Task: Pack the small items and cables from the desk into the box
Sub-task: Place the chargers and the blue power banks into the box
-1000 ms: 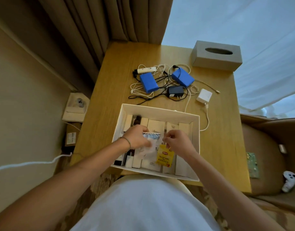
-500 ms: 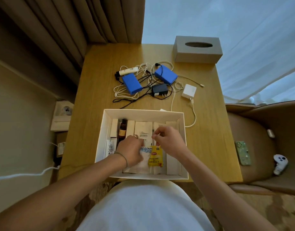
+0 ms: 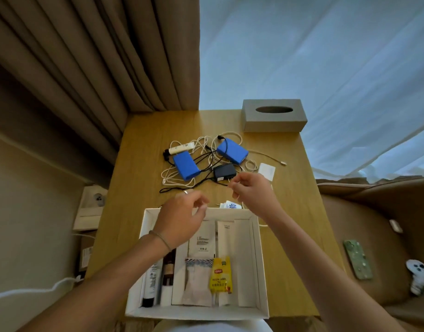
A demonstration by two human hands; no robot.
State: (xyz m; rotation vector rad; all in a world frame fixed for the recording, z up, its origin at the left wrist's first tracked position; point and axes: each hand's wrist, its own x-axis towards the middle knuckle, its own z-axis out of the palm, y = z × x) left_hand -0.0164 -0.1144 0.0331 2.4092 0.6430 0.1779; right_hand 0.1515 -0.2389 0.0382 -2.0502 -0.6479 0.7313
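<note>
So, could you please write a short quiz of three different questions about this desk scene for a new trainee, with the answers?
1. True or false: the yellow tea bag lies inside the white box.
2. How many blue packs lie among the cables on the desk?
3. Which item is nearest the right hand? A) grey tissue box B) black adapter C) dark bottle

Key:
1. True.
2. Two: one to the left, one to the right.
3. B.
</note>
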